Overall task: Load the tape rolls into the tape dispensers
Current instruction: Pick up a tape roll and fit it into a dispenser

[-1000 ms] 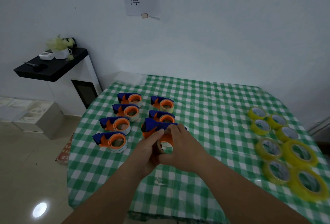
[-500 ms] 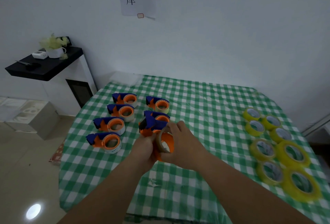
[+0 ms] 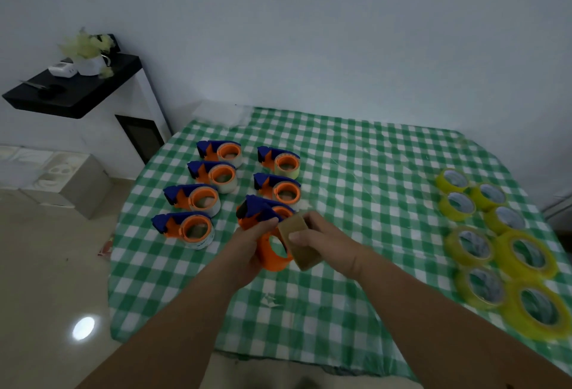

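- The orange-and-blue plastic tape dispenser (image 3: 266, 233) you are loading is held up over the near middle of the worktop, its open orange hub ring turned toward your right
- Your left hand (image 3: 247, 249) is clamped on the dispenser body, thumb across the blue top
- Your right hand (image 3: 322, 240) is closed on a brownish roll (image 3: 298, 244) seen edge-on, touching the hub ring; whether it is a tape roll or a bare core is hard to tell
- Judging by this, the step in hand is seating the roll on the hub, and it looks only partly on; next, line the bore up square with the ring and push it sideways until it sits flush, holding the body steady
- Six more orange-and-blue dispensers stand in two columns just beyond your hands, the nearest (image 3: 278, 189) close behind the held one; all seem to carry rolls already
- The yellow translucent tape rolls (image 3: 467, 246) lie flat in a cluster well apart at the right, the nearest ones by the worktop's front-right edge
- The green-and-white checked cloth on the worktop (image 3: 356, 178) is bare through the middle and below your hands, so there is room to set the dispenser down there
- Mind the front edge under your forearms and the left edge, where the tiled floor (image 3: 46, 264) drops away
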